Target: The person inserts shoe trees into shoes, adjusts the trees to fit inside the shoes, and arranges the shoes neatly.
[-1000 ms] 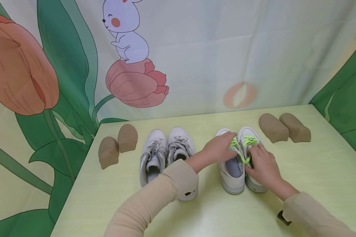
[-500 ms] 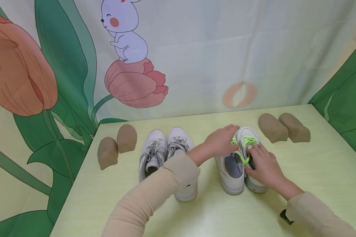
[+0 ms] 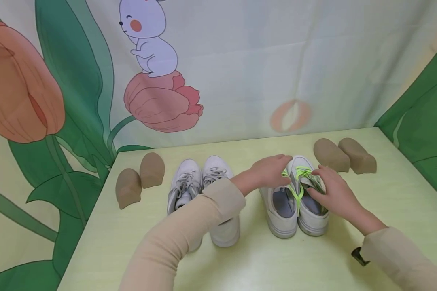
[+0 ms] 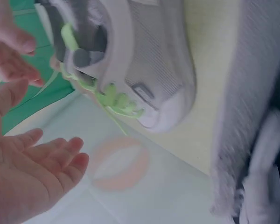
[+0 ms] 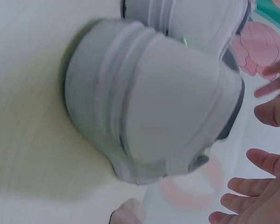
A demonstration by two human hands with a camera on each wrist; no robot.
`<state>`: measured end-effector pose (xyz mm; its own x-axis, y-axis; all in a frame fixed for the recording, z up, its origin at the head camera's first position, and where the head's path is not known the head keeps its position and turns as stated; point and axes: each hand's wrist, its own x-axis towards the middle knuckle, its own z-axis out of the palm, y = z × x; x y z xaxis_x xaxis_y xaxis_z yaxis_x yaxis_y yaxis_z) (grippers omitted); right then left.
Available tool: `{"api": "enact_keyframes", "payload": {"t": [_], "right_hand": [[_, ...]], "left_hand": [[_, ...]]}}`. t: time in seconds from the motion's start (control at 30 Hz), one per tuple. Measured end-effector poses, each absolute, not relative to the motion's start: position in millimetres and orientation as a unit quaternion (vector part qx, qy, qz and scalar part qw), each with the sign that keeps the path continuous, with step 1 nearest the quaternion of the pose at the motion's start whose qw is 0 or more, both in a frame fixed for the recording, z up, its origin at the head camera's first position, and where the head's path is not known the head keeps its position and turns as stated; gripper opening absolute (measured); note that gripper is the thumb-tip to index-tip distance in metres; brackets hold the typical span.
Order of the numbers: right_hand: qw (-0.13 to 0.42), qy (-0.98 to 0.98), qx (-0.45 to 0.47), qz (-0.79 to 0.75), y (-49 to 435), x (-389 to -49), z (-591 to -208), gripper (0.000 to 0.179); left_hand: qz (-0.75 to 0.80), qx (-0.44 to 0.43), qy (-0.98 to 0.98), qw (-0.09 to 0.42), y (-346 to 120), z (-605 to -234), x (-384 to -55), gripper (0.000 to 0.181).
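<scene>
Side by side on the table stand two white sneakers with neon green laces, the left sneaker (image 3: 282, 224) and the right sneaker (image 3: 313, 224), toes pointing away. My left hand (image 3: 271, 171) hovers over the toe and laces of the left sneaker, hiding much of its front; its fingers are relaxed in the left wrist view, with nothing in them. Over the outer side of the right sneaker's opening is my right hand (image 3: 336, 194), fingers spread. Between both hands the green laces (image 3: 296, 194) trail down between the shoes. The right wrist view shows that hand's loose fingers apart from the shoe.
To the left stands another pair of white sneakers (image 3: 187, 171) with grey laces, partly covered by my left sleeve. Brown toe-shaped inserts lie in pairs at the far left (image 3: 152, 169) and far right (image 3: 331, 155). A printed curtain (image 3: 233, 81) hangs behind the table.
My right hand has let go of the right sneaker's lace area and moved up and right, uncovering the shoe opening. The left hand has risen slightly off the left sneaker.
</scene>
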<state>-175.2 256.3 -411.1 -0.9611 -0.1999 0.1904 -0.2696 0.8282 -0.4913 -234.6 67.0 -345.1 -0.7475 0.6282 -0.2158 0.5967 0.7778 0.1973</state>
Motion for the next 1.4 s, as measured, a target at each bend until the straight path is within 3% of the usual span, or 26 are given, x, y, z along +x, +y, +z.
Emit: {"api": "enact_keyframes", "payload": {"t": [0.37,0.73,1.1,1.4], "right_hand": [[0.082,-0.949,0.114,0.281,271.1,-182.0,-412.2,0.043],[0.145,-0.946,0.117,0.267,285.7,-198.6,-423.0,0.044],[0.136,-0.954,0.098,0.249,300.3,-215.7,-429.6,0.048],[0.107,-0.961,0.059,0.249,314.9,-235.1,-432.9,0.064]], "left_hand": [[0.064,0.363,0.915,0.164,59.8,-353.0,-245.2,0.063],[0.04,0.371,0.911,0.173,57.5,-369.4,-249.5,0.059],[0.001,0.374,0.914,0.157,55.9,-382.4,-252.6,0.058],[-0.035,0.369,0.915,0.16,59.7,-385.8,-248.8,0.059]]}}
